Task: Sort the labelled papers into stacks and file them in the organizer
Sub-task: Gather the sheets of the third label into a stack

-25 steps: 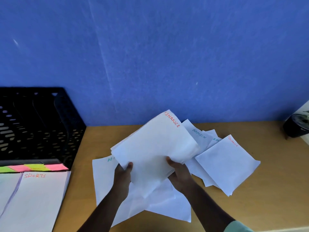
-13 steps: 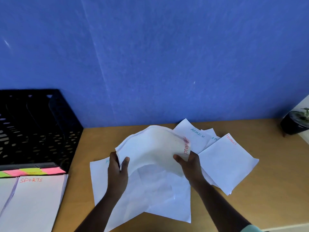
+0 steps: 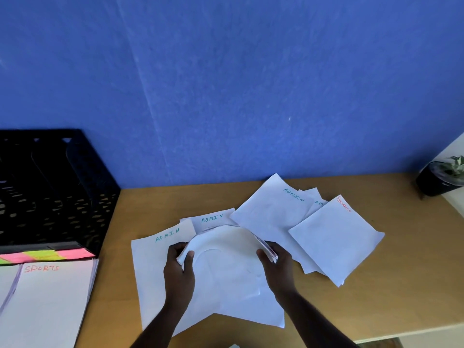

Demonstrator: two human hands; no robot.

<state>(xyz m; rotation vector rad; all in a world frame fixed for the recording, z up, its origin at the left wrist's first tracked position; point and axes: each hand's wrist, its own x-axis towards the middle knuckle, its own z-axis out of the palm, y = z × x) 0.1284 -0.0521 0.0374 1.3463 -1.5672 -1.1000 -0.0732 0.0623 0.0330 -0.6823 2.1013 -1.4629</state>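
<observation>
A blue wall (image 3: 251, 84) fills the far side above a wooden table (image 3: 401, 285). At the far left stands a black perforated organizer (image 3: 50, 192) with pink and green sticky tabs (image 3: 45, 256) along its near edge; just in front lies a stack headed SPORTS (image 3: 47, 305). Loose white sheets spread across the middle of the table: ADMIN sheets (image 3: 273, 212) at centre and far right, one FINANCE sheet (image 3: 334, 239) on the right. A small potted plant (image 3: 442, 177) sits at the far right edge. Over the centre sheets, the left hand (image 3: 178, 270) and right hand (image 3: 278, 267) each have a grip clamped on opposite edges of a bowed bundle of papers (image 3: 226, 249).
</observation>
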